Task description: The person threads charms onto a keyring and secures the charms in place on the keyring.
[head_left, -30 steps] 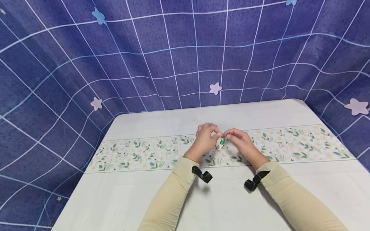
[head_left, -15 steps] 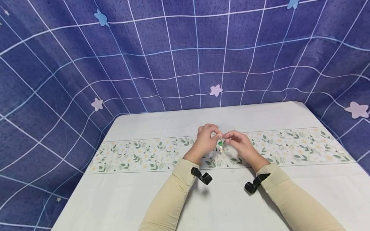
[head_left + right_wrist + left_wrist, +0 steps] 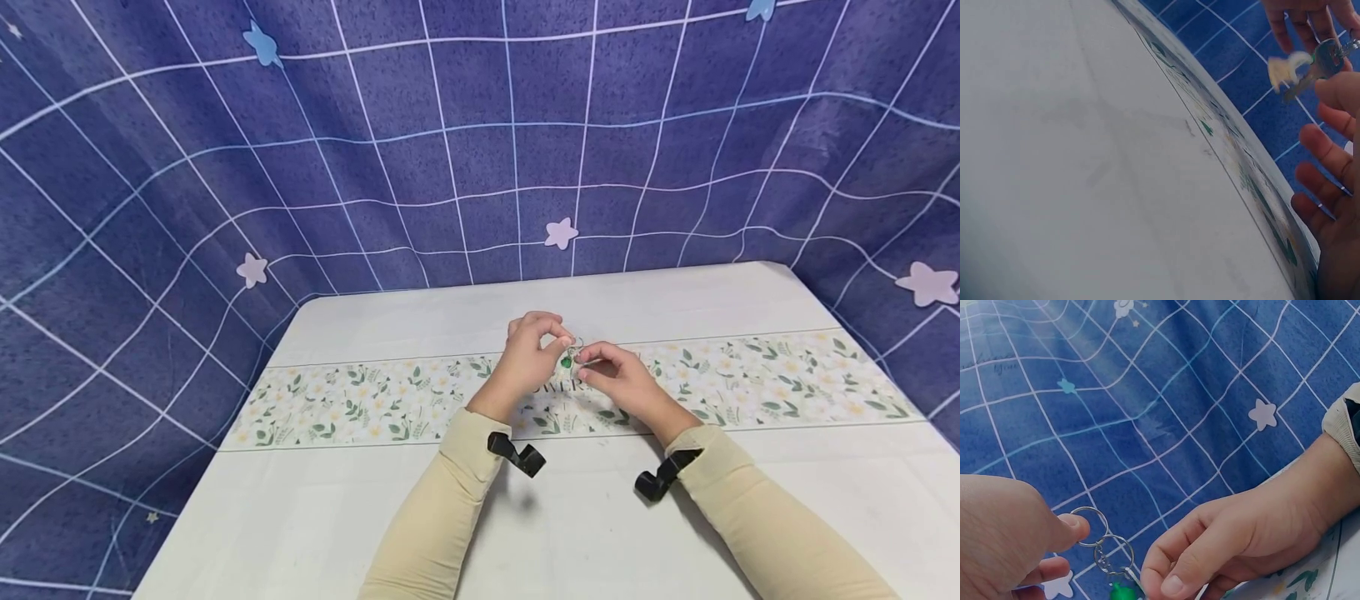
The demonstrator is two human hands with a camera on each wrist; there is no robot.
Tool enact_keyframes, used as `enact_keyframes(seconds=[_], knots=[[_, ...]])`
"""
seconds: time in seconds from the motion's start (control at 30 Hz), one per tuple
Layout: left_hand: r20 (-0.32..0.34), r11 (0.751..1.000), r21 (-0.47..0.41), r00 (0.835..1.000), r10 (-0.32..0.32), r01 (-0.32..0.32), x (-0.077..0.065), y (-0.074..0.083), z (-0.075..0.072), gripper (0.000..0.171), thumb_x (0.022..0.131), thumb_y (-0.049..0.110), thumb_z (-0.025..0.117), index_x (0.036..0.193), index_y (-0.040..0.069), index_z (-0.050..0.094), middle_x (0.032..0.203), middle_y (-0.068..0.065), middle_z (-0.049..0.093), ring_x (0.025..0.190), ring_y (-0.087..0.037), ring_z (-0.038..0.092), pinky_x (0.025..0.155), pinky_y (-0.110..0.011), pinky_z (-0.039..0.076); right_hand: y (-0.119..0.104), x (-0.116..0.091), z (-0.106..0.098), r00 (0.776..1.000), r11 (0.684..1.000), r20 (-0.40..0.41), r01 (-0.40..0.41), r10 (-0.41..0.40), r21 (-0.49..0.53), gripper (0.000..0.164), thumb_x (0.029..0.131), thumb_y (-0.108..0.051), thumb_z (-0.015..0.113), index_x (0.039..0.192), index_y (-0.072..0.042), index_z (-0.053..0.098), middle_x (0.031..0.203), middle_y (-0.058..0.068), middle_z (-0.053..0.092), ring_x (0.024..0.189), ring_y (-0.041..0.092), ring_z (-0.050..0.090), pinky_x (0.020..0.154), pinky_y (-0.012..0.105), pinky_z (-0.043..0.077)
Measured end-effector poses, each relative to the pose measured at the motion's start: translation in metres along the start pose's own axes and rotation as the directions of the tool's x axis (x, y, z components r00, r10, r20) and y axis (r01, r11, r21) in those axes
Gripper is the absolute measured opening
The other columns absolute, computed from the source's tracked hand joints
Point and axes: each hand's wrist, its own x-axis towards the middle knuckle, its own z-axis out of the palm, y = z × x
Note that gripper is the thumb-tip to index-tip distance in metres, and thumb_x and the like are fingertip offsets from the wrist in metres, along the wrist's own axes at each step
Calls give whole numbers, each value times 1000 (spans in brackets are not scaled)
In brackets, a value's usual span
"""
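In the left wrist view, two linked metal key rings hang between the hands. My left hand (image 3: 528,358) pinches the upper key ring (image 3: 1107,525) between thumb and finger. The lower key ring (image 3: 1134,553) carries a short chain with a green charm (image 3: 1124,592). Beside it my right hand (image 3: 626,382) pinches a metal key (image 3: 1327,57), its other fingers loosely bent. A pale yellow and white charm (image 3: 1280,74) dangles near the key, blurred in the right wrist view. Everything is held up over the table.
A white tablecloth (image 3: 315,517) with a flowered band (image 3: 360,400) covers the table. Blue curtains (image 3: 390,167) with a grid and stars stand behind it and at the sides. Black straps (image 3: 517,454) sit on both wrists.
The left hand has moved slightly left and up, away from the right hand, so the rings now show between them. The green charm has shifted up and left.
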Motion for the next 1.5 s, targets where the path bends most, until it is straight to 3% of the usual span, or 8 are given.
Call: enact_keyframes(seconds=[0.13,0.27,0.4,0.6,0.8,0.97,1.27,1.5], knots=[[-4,1000,-8,1000,4,-4,-1,1,-2,15,102,22,62,94,14,71,140,-4,55,141,-29,32,114,-52,31,0,1,2,1000,1000,3,6,-6,19,24,94,-1,70,115,4,60,113,18,62,109,40,62,98,42,52],[-16,1000,-10,1000,8,-8,-2,0,-3,14,102,21,62,95,12,71,139,-5,56,140,-29,33,112,-51,34,-1,2,4,1000,1000,3,2,-2,10,26,93,-1,71,115,4,58,111,15,61,107,34,62,98,47,51],[-19,999,-26,1000,24,-24,-1,0,-2,14,102,20,62,96,11,71,139,-6,56,139,-30,33,111,-52,34,-2,2,3,1000,1000,-11,6,-6,25,23,94,-1,69,114,4,60,110,14,62,104,26,62,96,38,52],[-13,999,-35,1000,17,-17,-2,1,-1,14,102,20,62,96,11,72,139,-5,56,140,-30,33,112,-51,33,-1,0,3,1000,998,-14,22,-21,60,18,94,3,68,110,7,62,107,14,65,99,25,66,87,26,54],[-17,999,-38,1000,22,-22,-1,2,0,15,102,20,62,96,11,72,139,-5,56,139,-29,34,111,-51,34,-2,0,3,999,999,-42,16,-15,41,17,93,1,70,107,5,62,106,9,65,98,22,66,88,27,54],[-16,999,-25,1000,23,-23,-1,3,0,15,102,20,62,96,12,72,138,-4,57,139,-28,35,110,-49,35,-3,1,4,999,999,-42,2,-1,44,15,92,2,71,104,5,63,105,13,66,98,21,67,88,26,54],[-18,999,-20,999,28,-29,-2,3,0,14,102,19,62,97,10,72,138,-5,57,139,-30,34,112,-50,34,2,0,3,996,996,-49,71,-68,57,8,91,8,69,97,8,65,112,18,62,100,5,62,88,20,53],[-60,1000,-30,998,4,-6,3,-5,-4,15,101,19,63,97,9,73,137,-8,58,139,-31,35,112,-49,34,-2,2,1,994,998,-107,42,-36,54,5,94,2,68,95,5,63,114,18,65,104,7,62,88,19,52]])
